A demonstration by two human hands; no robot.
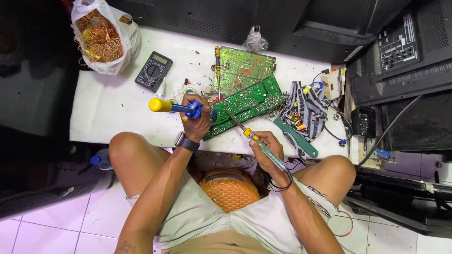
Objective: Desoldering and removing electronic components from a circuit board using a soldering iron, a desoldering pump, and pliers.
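My left hand (197, 117) grips a blue and yellow desoldering pump (167, 106) lying sideways, its tip at the left end of a green circuit board (247, 104). My right hand (268, 148) holds a soldering iron (254, 138) with a yellow collar and clear green handle, its metal tip resting on the same board. This board lies tilted on the white table (113, 113). A second green circuit board (242, 68) sits behind it, with a screwdriver (217, 66) lying along its left edge.
A black multimeter (153, 70) and a plastic bag of copper wire (101, 37) sit at the back left. A striped cloth bundle (306, 106) and a green-handled tool (296, 138) lie right. Black electronics cases (405, 51) stand at right. An orange basket (229, 188) sits between my knees.
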